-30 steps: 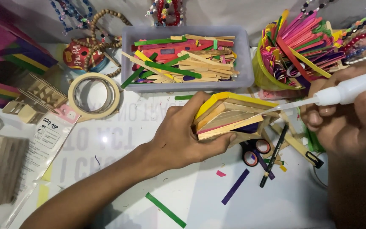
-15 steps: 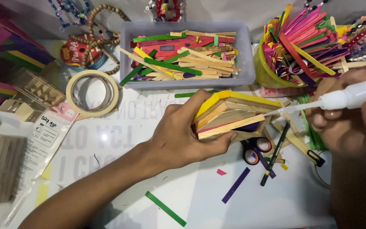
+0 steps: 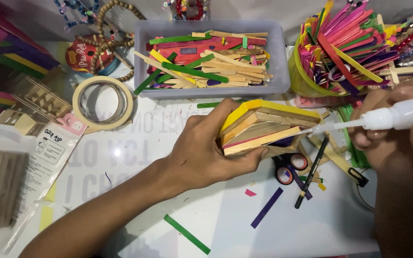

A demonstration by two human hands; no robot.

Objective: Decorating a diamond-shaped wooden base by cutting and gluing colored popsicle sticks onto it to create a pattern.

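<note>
1. Your left hand (image 3: 201, 153) is wrapped around a small model built of craft sticks (image 3: 264, 129), thumb on top against its yellow edge and fingers curled beneath, holding it just above the desk (image 3: 216, 215) near the middle of the view.
2. Your right hand (image 3: 397, 129) is closed around a white glue bottle (image 3: 407, 113), gripping its body at the right edge of the view.
3. The bottle lies nearly level, and its thin nozzle points left, the tip meeting the right end of the stick model.
4. Behind the model stands a grey plastic tray (image 3: 283, 62) heaped with plain and coloured craft sticks.
5. To the tray's right, a yellow-green cup (image 3: 302, 81) holds a spray of bright sticks standing on end.
6. A roll of masking tape (image 3: 103, 102) lies flat on the desk, left of your left hand and well apart from it.
7. Just below the model lie scissors with black handles (image 3: 290, 168) and a dark pen (image 3: 311, 174).
8. Loose on the desk near your forearm are a green stick (image 3: 186, 234) and a purple stick (image 3: 266, 214).
</note>
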